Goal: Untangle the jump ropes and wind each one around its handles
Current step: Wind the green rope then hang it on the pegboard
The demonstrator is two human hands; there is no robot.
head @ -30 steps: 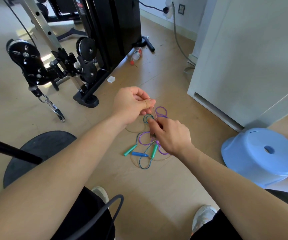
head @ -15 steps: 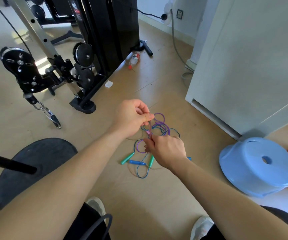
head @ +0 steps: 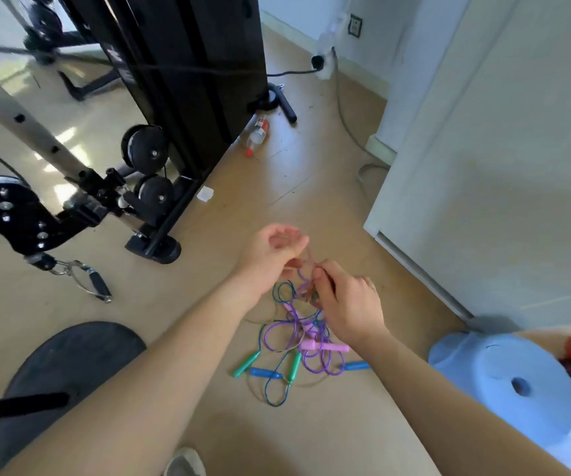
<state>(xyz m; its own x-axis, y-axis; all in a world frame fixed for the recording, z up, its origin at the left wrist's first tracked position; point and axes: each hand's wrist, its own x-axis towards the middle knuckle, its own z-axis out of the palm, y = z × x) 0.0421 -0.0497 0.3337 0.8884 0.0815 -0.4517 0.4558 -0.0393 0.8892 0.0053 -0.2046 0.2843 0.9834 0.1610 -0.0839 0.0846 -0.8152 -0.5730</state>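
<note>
Tan wood floor (head: 277, 431), black gym machine (head: 181, 80) at left, white wall (head: 500, 166) at right. Both arms reach forward over the floor: right hand (head: 346, 304) pinches strands lifted from the tangled ropes (head: 298, 338), left hand (head: 270, 249) sits just beside with fingers curled, too blurred to tell if it grips a strand. The rest of the tangle lies on the floor under the hands; blue stool (head: 504, 383) at right, bottle (head: 258, 134) by the machine.
</note>
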